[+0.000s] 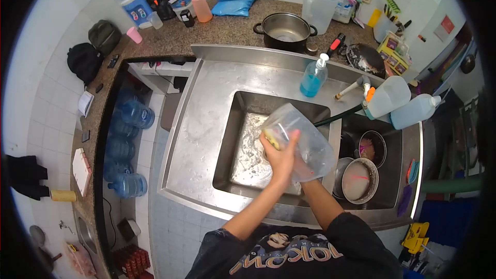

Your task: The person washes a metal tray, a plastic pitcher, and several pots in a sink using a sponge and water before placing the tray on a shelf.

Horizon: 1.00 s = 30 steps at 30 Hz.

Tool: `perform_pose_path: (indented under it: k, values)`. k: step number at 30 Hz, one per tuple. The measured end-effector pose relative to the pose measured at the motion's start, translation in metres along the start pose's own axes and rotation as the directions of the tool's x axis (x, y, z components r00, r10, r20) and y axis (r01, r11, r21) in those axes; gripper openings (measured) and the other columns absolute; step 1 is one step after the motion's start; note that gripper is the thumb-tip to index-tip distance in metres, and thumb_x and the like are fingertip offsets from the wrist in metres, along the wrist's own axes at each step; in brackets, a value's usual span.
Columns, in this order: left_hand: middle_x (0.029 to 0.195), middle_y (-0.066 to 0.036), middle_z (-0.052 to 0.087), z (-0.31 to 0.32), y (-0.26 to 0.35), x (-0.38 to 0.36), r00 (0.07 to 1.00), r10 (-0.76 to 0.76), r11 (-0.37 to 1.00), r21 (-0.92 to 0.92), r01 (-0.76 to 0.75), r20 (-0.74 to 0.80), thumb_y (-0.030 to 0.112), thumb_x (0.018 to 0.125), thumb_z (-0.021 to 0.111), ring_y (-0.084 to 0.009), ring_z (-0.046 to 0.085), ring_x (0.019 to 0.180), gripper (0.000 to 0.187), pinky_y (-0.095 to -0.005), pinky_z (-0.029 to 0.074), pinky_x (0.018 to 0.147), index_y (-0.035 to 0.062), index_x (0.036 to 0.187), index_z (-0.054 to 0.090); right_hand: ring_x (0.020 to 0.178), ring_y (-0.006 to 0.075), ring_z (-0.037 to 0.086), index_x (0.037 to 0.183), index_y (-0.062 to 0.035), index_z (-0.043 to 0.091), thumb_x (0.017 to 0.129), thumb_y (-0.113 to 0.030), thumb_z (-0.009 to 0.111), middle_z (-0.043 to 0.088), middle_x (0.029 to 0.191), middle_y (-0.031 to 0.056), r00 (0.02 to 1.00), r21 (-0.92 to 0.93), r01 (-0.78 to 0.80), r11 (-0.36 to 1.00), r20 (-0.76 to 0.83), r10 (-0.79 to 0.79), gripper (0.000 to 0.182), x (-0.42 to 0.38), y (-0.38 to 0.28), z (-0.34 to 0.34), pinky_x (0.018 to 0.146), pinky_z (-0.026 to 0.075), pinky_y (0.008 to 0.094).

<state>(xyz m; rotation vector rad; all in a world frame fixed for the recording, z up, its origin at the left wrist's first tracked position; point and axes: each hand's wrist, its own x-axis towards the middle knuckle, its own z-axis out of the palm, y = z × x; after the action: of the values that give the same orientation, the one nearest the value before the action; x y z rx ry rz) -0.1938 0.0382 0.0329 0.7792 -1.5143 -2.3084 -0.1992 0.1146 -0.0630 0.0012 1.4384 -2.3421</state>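
Observation:
A clear plastic container (314, 147) is tilted over the left basin of the steel sink (194, 124). My left hand (280, 157) presses a yellow sponge (272, 139) against its outer left side, near the rim. The right hand (304, 171) is behind or inside the container, seen blurrily through the plastic, and its fingers are mostly hidden. White suds and water lie on the basin floor (249, 157) below. A pump bottle of blue liquid (312, 78) stands behind the basin.
Pots (356, 182) with cloudy liquid sit in the right basin. A green hose (338, 117) runs from the tap area (351, 89) into the left basin. Two large bottles (387, 96) stand at the right. A black pot (285, 31) rests on the back counter.

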Motion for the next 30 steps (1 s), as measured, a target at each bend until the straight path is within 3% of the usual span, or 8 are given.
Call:
perform_pose_path:
  k: [5, 8, 14, 17, 18, 20, 25, 30]
  values:
    - [0.139, -0.020, 0.036, -0.016, -0.012, -0.011, 0.984, 0.044, 0.977, 0.200, -0.079, 0.173, 0.029, 0.078, 0.080, -0.0278, 0.047, 0.120, 0.097, -0.0368, 0.040, 0.100, 0.0023, 0.144, 0.015, 0.137, 0.0202, 0.032, 0.146, -0.0047, 0.030, 0.103, -0.031, 0.043, 0.034, 0.148, 0.0091, 0.946, 0.310, 0.177, 0.934, 0.208, -0.248, 0.052, -0.007, -0.057, 0.014, 0.113, 0.026, 0.0331]
    - [0.127, -0.015, 0.046, -0.035, -0.031, 0.004, 0.944, 0.023, 1.000, -0.001, -0.024, 0.329, 0.029, 0.071, 0.085, -0.0205, 0.051, 0.111, 0.091, -0.0332, 0.044, 0.094, 0.0011, 0.137, 0.029, 0.128, 0.0209, 0.043, 0.137, -0.0033, 0.041, 0.103, -0.027, 0.043, 0.047, 0.138, 0.0093, 0.996, -0.041, -0.084, 0.996, 0.026, 0.085, 0.041, -0.007, -0.075, 0.040, 0.107, 0.034, 0.0323]
    - [0.114, -0.009, 0.054, -0.029, -0.025, -0.004, 0.983, 0.062, 0.913, -0.408, 0.014, 0.174, 0.027, 0.071, 0.084, -0.0190, 0.053, 0.108, 0.075, -0.0325, 0.043, 0.095, 0.0018, 0.129, 0.043, 0.113, 0.0190, 0.056, 0.126, -0.0031, 0.049, 0.099, -0.029, 0.052, 0.059, 0.122, 0.0072, 0.858, -0.727, 0.431, 0.535, 0.146, -0.493, 0.037, -0.021, -0.043, 0.036, 0.096, 0.043, 0.0322]
    - [0.120, -0.010, 0.050, -0.034, -0.013, -0.001, 0.964, 0.228, 0.954, -0.229, -0.193, 0.138, 0.031, 0.067, 0.087, -0.0225, 0.050, 0.114, 0.089, -0.0355, 0.041, 0.098, 0.0006, 0.133, 0.037, 0.115, 0.0203, 0.055, 0.133, -0.0050, 0.046, 0.097, -0.035, 0.054, 0.058, 0.125, 0.0092, 0.589, -0.592, 0.756, 0.279, 0.429, -0.685, 0.047, -0.021, -0.044, 0.023, 0.099, 0.044, 0.0362]
    - [0.123, -0.011, 0.047, -0.034, -0.007, -0.001, 0.920, 0.361, 0.928, -0.150, -0.340, 0.152, 0.033, 0.065, 0.087, -0.0235, 0.049, 0.116, 0.094, -0.0366, 0.040, 0.100, 0.0001, 0.135, 0.034, 0.114, 0.0213, 0.056, 0.135, -0.0064, 0.046, 0.097, -0.039, 0.053, 0.058, 0.124, 0.0097, 0.884, -0.364, 0.466, 0.806, 0.177, -0.432, 0.050, -0.030, -0.044, 0.015, 0.098, 0.045, 0.0379]
    - [0.126, -0.013, 0.045, -0.038, 0.000, 0.004, 0.889, 0.428, 0.904, -0.087, -0.419, 0.164, 0.033, 0.063, 0.088, -0.0241, 0.047, 0.119, 0.099, -0.0372, 0.039, 0.102, -0.0002, 0.137, 0.032, 0.113, 0.0223, 0.057, 0.137, -0.0078, 0.045, 0.097, -0.042, 0.052, 0.058, 0.124, 0.0101, 0.997, 0.019, -0.020, 1.000, 0.075, 0.018, 0.052, -0.041, -0.036, 0.001, 0.098, 0.046, 0.0395]
    - [0.134, -0.016, 0.040, -0.029, 0.014, -0.002, 0.846, 0.522, 0.845, 0.071, -0.530, 0.111, 0.031, 0.066, 0.088, -0.0263, 0.041, 0.126, 0.104, -0.0391, 0.034, 0.106, -0.0014, 0.142, 0.025, 0.116, 0.0250, 0.056, 0.134, -0.0110, 0.048, 0.095, -0.047, 0.053, 0.057, 0.127, 0.0083, 0.978, 0.806, -0.177, 0.566, 0.206, 0.013, 0.053, -0.047, -0.038, -0.015, 0.095, 0.048, 0.0417]
    - [0.140, -0.023, 0.034, -0.020, -0.002, 0.002, 0.924, 0.381, 0.844, 0.391, -0.367, 0.043, 0.024, 0.075, 0.082, -0.0366, 0.037, 0.130, 0.096, -0.0440, 0.027, 0.111, -0.0039, 0.144, 0.021, 0.102, 0.0240, 0.061, 0.128, -0.0114, 0.052, 0.098, -0.041, 0.049, 0.061, 0.115, 0.0080, 0.998, 0.624, 0.039, 0.781, -0.062, 0.000, 0.042, -0.048, -0.052, 0.020, 0.085, 0.052, 0.0391]
